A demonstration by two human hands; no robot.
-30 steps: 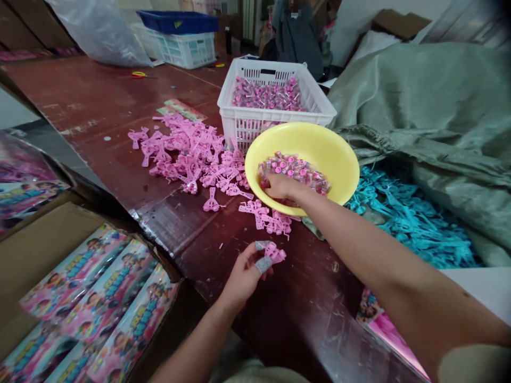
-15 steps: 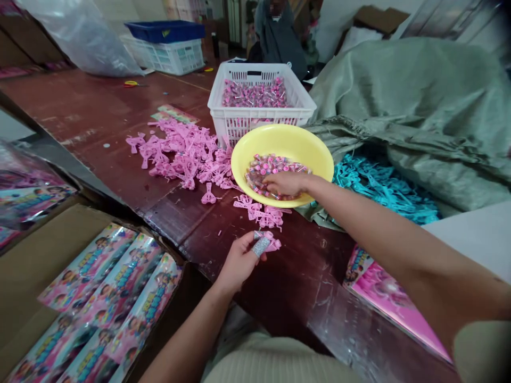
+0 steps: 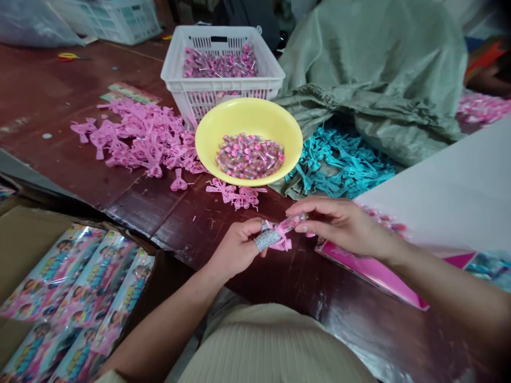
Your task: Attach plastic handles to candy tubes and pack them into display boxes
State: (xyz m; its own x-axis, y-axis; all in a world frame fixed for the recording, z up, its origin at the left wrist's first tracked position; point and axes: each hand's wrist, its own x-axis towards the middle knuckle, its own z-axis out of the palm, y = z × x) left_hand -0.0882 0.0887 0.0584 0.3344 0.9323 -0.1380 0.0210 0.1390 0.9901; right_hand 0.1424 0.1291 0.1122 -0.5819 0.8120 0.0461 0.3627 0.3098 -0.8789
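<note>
My left hand [image 3: 239, 247], with silvery wraps on the thumb and a finger, pinches a pink plastic piece [image 3: 282, 244] above the table. Between the fingertips of my right hand [image 3: 339, 223] is a small clear tube [image 3: 294, 221] with pink in it. The tube's near end meets the pink piece; whether it sits inside cannot be made out. Beyond my hands stands a yellow bowl [image 3: 247, 114], holding many such pink-capped tubes [image 3: 251, 157]. Pink plastic pieces lie in a heap [image 3: 147, 135] left of the bowl, with a smaller cluster [image 3: 235, 194] in front of it.
Behind the bowl is a white crate [image 3: 223, 85] of tubes. Turquoise pieces [image 3: 343, 165] spill from a green sack [image 3: 375, 58] at right. An open carton [image 3: 24, 229] with printed packs stands at lower left. Yellow-handled scissors [image 3: 67, 56] lie far left.
My right hand has come out of the yellow bowl with a tube and reached the pink piece in my left hand. The view has shifted right and down.
</note>
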